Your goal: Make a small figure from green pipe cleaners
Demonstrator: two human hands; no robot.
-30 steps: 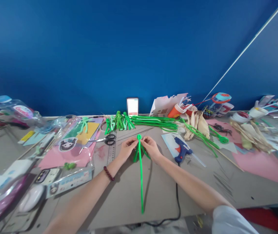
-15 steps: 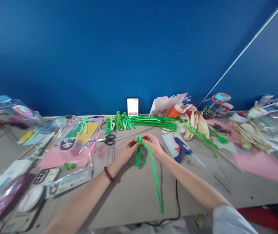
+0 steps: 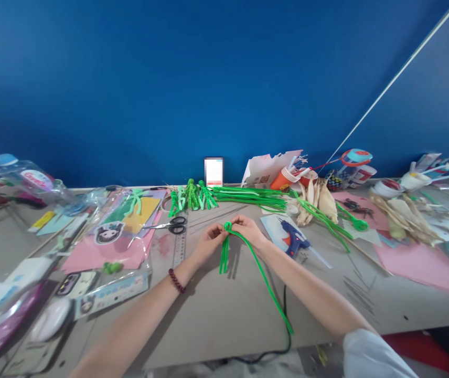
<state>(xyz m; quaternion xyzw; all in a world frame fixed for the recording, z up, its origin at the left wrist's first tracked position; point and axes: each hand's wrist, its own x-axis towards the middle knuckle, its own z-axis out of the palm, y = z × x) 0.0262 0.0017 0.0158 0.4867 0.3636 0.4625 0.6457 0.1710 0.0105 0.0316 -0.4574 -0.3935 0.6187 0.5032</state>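
Note:
Between my hands is a green pipe cleaner figure (image 3: 225, 254), with a curled loop at its top and several short strands hanging down. My left hand (image 3: 212, 237) pinches it from the left, just under the loop. On the other side my right hand (image 3: 247, 231) has its fingertips closed on the same green stem near the loop. One long pipe cleaner end (image 3: 266, 278) runs from the loop under my right wrist and droops toward the table's front. Parts of the strands are covered by my fingers.
Black-handled scissors (image 3: 176, 225) and a ruler (image 3: 179, 247) lie left of my hands. Green pipe cleaner figures (image 3: 193, 195) and a bundle of pipe cleaners (image 3: 252, 197) line the back. A blue glue gun (image 3: 296, 239) lies right, a phone (image 3: 214, 171) leans on the wall.
The long pipe cleaner end has swung to the right. The short strands now hang closer together, and the loop has shifted slightly right and down between my fingers.

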